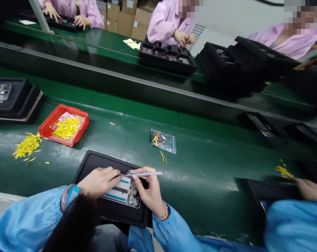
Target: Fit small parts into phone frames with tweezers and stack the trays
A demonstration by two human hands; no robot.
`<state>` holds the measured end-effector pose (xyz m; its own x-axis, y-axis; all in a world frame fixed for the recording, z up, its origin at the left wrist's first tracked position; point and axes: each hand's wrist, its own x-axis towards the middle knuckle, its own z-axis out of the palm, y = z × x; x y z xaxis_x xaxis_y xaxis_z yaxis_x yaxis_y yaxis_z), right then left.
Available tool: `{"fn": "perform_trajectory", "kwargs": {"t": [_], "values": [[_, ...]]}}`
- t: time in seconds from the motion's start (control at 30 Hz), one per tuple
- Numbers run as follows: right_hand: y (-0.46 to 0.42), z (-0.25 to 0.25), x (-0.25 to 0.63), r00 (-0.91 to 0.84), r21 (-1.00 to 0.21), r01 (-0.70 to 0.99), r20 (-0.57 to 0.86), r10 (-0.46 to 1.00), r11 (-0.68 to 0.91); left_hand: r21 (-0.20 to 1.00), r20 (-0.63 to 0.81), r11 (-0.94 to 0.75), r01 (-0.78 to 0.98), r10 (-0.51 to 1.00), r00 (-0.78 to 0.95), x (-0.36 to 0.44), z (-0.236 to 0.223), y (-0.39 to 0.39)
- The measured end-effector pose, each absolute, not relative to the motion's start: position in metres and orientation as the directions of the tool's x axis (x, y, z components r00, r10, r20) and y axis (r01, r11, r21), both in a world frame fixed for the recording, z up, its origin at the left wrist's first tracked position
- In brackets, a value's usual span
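Note:
An opened phone (pixel 121 190) lies on a black foam tray (pixel 95 161), its white inner frame, blue strips and circuit board showing. My right hand (pixel 149 192) pinches a pair of metal tweezers (pixel 146 173), held almost level over the phone's far edge with the tips pointing left. Curled over the phone's left part is my left hand (pixel 100 182), its fingertips at the far edge close to the tweezer tips. Whether a small part sits between those fingertips is hidden.
A red bin (pixel 81 131) of yellow strips stands left, beside a loose pile of yellow strips (pixel 28 145). Ahead lies a clear bag (pixel 170 142) of small parts. Stacked black trays (pixel 14 105) stand far left. A co-worker's hand (pixel 310 190) is at right; others work across the bench.

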<state>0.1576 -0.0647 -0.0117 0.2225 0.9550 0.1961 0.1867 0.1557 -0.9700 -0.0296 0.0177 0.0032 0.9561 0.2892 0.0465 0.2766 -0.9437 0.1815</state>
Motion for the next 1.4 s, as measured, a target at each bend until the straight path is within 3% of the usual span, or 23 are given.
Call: {"fn": "perform_trajectory", "kwargs": {"t": [0.5,0.97,1.13,1.27,1.4], "values": [[-0.064,-0.011,0.158,0.227,-0.978,0.145,0.183,0.957,0.153,0.13,0.122,-0.959,0.252,0.268,0.956,-0.029,0.005,0.018],[-0.062,-0.003,0.153,0.085,-0.806,0.538,0.342,0.936,0.246,0.12,0.002,-0.955,0.272,0.274,0.962,-0.026,0.008,0.02],[-0.063,-0.004,0.15,0.063,-0.762,0.587,0.379,0.923,0.273,0.119,-0.054,-0.95,0.289,0.284,0.957,-0.024,0.013,0.019],[-0.067,-0.011,0.149,0.114,-0.787,0.554,0.394,0.912,0.271,0.112,-0.089,-0.949,0.294,0.285,0.955,-0.022,0.016,0.019],[-0.072,-0.016,0.148,0.296,-0.852,0.433,0.442,0.847,0.293,0.096,-0.087,-0.955,0.281,0.273,0.958,-0.02,0.018,0.02]]}}
